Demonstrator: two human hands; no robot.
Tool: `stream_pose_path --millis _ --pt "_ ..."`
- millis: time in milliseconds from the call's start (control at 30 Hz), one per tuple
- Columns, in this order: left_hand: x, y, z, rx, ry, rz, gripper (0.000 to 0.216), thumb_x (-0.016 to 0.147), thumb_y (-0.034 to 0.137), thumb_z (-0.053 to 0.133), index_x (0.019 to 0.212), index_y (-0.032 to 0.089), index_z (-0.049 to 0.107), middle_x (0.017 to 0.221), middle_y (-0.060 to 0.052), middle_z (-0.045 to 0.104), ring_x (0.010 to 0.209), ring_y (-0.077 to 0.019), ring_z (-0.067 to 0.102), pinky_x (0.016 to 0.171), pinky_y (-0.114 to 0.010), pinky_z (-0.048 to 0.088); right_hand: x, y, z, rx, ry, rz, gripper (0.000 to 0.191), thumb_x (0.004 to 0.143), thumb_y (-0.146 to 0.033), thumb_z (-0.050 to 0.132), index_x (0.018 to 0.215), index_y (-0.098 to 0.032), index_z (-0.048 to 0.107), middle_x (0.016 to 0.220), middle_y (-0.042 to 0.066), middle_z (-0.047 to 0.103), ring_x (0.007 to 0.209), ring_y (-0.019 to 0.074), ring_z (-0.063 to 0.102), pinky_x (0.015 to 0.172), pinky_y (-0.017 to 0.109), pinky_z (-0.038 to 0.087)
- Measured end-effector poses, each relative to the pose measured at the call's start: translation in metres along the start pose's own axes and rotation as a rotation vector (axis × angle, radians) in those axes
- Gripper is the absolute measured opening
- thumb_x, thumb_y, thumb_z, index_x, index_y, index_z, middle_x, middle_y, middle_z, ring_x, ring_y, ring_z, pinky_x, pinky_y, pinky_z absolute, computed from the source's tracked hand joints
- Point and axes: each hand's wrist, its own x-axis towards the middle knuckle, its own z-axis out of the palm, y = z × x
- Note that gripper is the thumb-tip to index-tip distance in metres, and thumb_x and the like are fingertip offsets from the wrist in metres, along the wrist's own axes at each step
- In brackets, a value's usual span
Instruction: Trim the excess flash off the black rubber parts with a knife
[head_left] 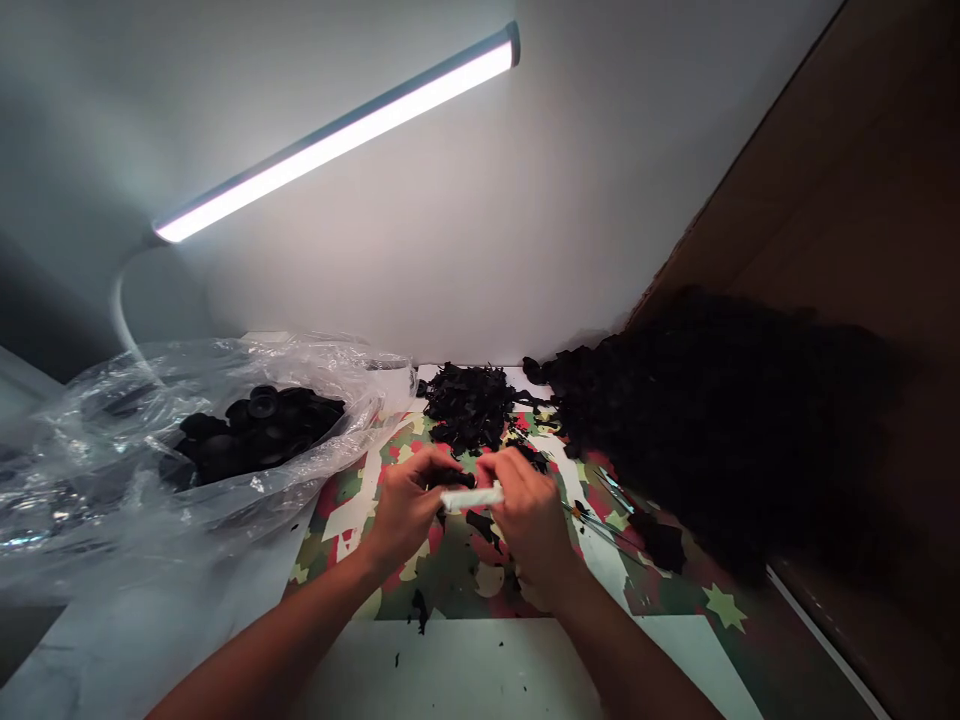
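Observation:
My left hand [407,500] is closed, its fingers and thumb pinching a small dark rubber part [454,480]. Close beside it, my right hand [529,505] is curled around one end of a short white stick [471,497], which looks like a wrapped tool handle. The stick's left end reaches my left thumb. Whether a blade is on it cannot be seen. Black scraps [484,527] lie under both hands on a camouflage-patterned sheet [420,590].
Left, an open clear plastic bag [322,465] holds black round rubber parts [262,430]. A pile of black trimmings [469,400] lies ahead. A large dark heap [675,430] rests against cardboard [847,200] at right. A lit bar lamp [337,140] hangs above.

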Motion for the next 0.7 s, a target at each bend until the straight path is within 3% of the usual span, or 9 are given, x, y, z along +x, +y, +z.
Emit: stream_pose_path --millis 133,233,333,433,533,633,700 --pt "0.001 0.007 -0.001 -0.167 -0.005 -0.065 0.020 0.065 0.020 0.087 0.078 0.018 0.072 0.070 0.001 0.069 0.062 -0.0136 0.064 0.058 -0.023 0.052 0.006 0.021 -0.005 0.114 0.082 0.236 0.017 0.094 -0.022 0.052 0.080 -0.021 0.062 0.075 0.002 0.063 0.066 0.0161 0.057 0.064 0.026 0.042" --pt "0.005 0.007 -0.002 -0.251 0.013 -0.061 0.026 0.060 0.022 0.091 0.076 0.016 0.071 0.071 0.001 0.068 0.062 -0.0116 0.062 0.057 -0.021 0.049 0.004 0.024 -0.001 0.313 -0.071 0.375 0.023 0.092 -0.032 0.059 0.072 -0.020 0.062 0.065 -0.002 0.059 0.057 0.0135 0.051 0.058 0.025 0.039" --pt "0.009 0.001 -0.003 -0.292 0.022 -0.046 0.029 0.060 0.024 0.092 0.080 0.017 0.072 0.075 0.000 0.071 0.067 -0.0135 0.063 0.063 -0.023 0.049 0.000 0.014 0.006 0.509 -0.181 0.428 0.019 0.089 -0.035 0.063 0.079 -0.019 0.067 0.070 -0.001 0.063 0.060 0.0136 0.052 0.057 0.024 0.038" --pt "0.012 -0.005 -0.006 -0.175 -0.036 0.019 0.028 0.066 0.022 0.089 0.090 0.020 0.076 0.093 -0.006 0.077 0.094 -0.0229 0.068 0.085 -0.033 0.052 -0.001 0.002 0.009 0.735 -0.212 0.490 0.034 0.095 -0.047 0.055 0.082 -0.018 0.070 0.071 0.001 0.062 0.060 0.0136 0.051 0.055 0.025 0.037" --pt "0.014 -0.006 -0.009 0.004 -0.129 0.118 0.026 0.070 0.019 0.085 0.095 0.023 0.079 0.115 -0.009 0.076 0.130 -0.0305 0.054 0.111 -0.043 0.037 -0.002 -0.006 0.010 0.909 -0.249 0.596 0.044 0.092 -0.056 0.058 0.072 -0.018 0.065 0.065 0.000 0.058 0.055 0.0117 0.045 0.053 0.025 0.034" --pt "0.013 -0.003 -0.009 0.152 -0.097 0.183 0.042 0.068 0.022 0.088 0.108 0.027 0.077 0.135 -0.009 0.066 0.134 -0.0319 0.049 0.111 -0.044 0.036 -0.004 -0.009 0.011 0.909 -0.197 0.659 0.038 0.089 -0.051 0.065 0.070 -0.018 0.063 0.065 -0.001 0.059 0.057 0.0121 0.047 0.055 0.025 0.036" --pt "0.011 -0.002 -0.008 0.254 0.054 0.181 0.046 0.065 0.026 0.090 0.109 0.025 0.074 0.127 -0.009 0.067 0.118 -0.0293 0.058 0.097 -0.039 0.045 -0.006 -0.008 0.013 0.804 -0.102 0.608 0.033 0.091 -0.045 0.064 0.071 -0.019 0.064 0.068 0.000 0.060 0.062 0.0138 0.052 0.059 0.026 0.040"
